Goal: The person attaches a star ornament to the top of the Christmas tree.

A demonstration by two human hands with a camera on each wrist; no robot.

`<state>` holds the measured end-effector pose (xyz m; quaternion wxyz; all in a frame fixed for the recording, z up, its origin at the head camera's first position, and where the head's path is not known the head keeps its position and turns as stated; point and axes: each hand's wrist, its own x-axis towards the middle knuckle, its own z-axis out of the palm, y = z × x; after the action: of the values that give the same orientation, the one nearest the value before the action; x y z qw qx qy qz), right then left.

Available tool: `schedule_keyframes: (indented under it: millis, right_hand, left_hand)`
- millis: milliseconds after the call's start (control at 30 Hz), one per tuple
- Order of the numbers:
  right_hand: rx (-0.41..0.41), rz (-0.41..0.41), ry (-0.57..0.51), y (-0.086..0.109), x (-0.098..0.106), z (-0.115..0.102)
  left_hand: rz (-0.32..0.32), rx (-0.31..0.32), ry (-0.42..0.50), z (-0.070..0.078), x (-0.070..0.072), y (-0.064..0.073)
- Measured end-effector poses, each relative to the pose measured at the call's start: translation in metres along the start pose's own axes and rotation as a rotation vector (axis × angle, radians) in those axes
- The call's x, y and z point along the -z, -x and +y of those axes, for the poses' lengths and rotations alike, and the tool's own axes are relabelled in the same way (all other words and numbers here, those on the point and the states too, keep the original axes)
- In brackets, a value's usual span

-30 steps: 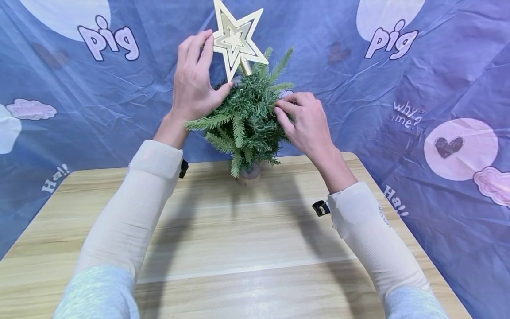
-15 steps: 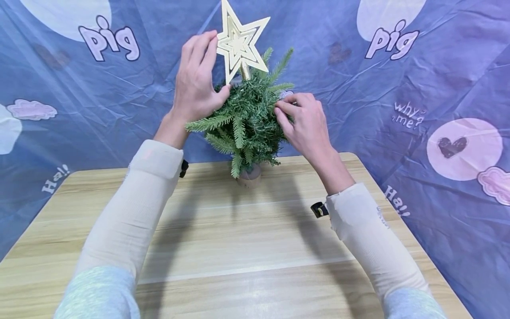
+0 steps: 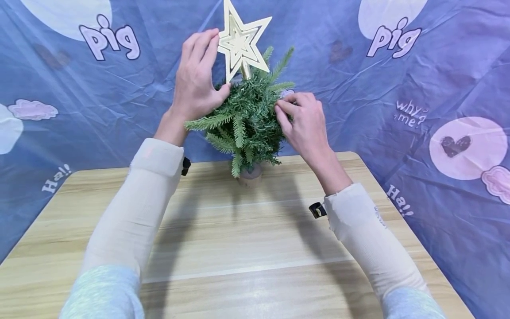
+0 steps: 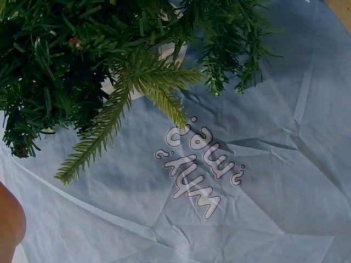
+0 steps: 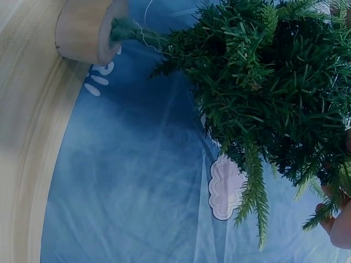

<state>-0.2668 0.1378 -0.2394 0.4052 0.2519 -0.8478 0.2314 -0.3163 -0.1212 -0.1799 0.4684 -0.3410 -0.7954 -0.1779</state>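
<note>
A small artificial Christmas tree (image 3: 255,115) with green needles stands at the table's back edge on a round wooden base (image 5: 79,30). A gold, layered five-pointed star (image 3: 241,42) tops it, leaning slightly right on its short stem. My left hand (image 3: 198,75) is beside the star, long fingers nearly straight with tips at its left point and the thumb near its lower left point. On the other side, my right hand (image 3: 304,119) pinches a twig at the tree's right side. Lighter green sprigs (image 4: 101,131) poke out of the darker foliage.
The light wood table (image 3: 247,239) runs from the front up to the tree. A blue printed cloth (image 3: 159,26) with pink clouds and lettering hangs close behind and to the sides. Black straps (image 3: 317,210) show at the sleeve cuffs.
The star has tipped rightwards, more upright, and sits slightly lower on the tree, with my left fingertips following it. My right hand stays at the same twig; its forearm shifted slightly left.
</note>
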Motion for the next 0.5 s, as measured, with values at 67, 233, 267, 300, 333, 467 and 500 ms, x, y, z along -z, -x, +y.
schedule_keyframes:
  millis: [67,233,267,300,333,467,500]
  right_hand:
    - [0.007,0.01,-0.005,0.0007,-0.0002,-0.0005]
    - [0.033,0.036,-0.008,0.0014,-0.0014,-0.0017]
    - [0.032,0.04,-0.008,0.0013,-0.0017,-0.0017]
    - [0.03,0.042,-0.007,0.0012,-0.0018,-0.0018]
    - [0.026,0.042,-0.005,0.0009,-0.0019,-0.0019]
    - [0.016,0.031,0.015,-0.0011,-0.0007,-0.0018]
    - [0.018,0.027,0.022,-0.002,-0.0001,-0.0018]
  left_hand:
    - [-0.008,0.013,0.013,0.0001,0.0004,0.0001]
    - [-0.014,0.004,0.003,-0.0001,0.0025,-0.0002]
    - [-0.013,-0.005,-0.005,-0.0003,0.0028,-0.0004]
    - [-0.012,-0.012,-0.013,-0.0004,0.0032,-0.0008]
    - [-0.011,-0.022,-0.023,-0.0005,0.0034,-0.001]
    - [-0.012,-0.065,-0.051,-0.0003,0.004,-0.0023]
    - [-0.014,-0.071,-0.053,-0.0002,0.0041,-0.0028]
